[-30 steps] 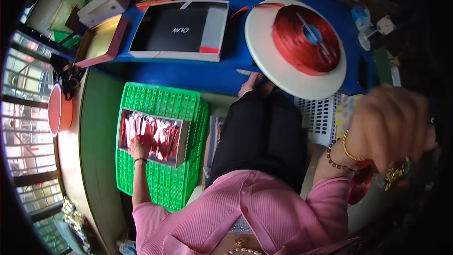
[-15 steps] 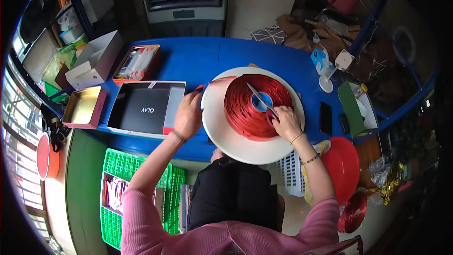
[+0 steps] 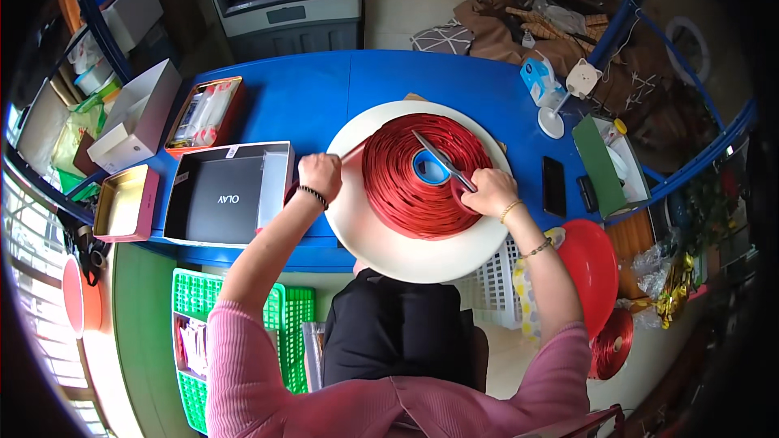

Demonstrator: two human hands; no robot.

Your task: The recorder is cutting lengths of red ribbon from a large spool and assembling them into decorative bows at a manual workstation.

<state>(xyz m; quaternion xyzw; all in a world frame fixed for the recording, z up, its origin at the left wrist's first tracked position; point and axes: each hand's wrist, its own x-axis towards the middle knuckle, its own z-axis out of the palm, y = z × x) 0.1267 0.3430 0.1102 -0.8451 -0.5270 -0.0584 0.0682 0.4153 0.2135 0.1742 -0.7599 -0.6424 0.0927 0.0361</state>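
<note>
Gripping scissors (image 3: 442, 160) in our clenched right hand (image 3: 489, 193), we lay the blades across the blue core of the red ribbon spool (image 3: 422, 174). Left of the spool, our left hand (image 3: 319, 174) pinches a ribbon end (image 3: 352, 152) pulled taut. The spool sits on its white disc (image 3: 389, 247), right of the open black box (image 3: 227, 195). We judge a length drawn out, not yet cut; the spool looks nearly full.

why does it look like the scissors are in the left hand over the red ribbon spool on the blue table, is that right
Not quite: the head view shows the scissors in the right hand, not the left. They do lie over the red ribbon spool on the blue table. The left hand grips a loose end of red ribbon at the spool's white rim.
</note>
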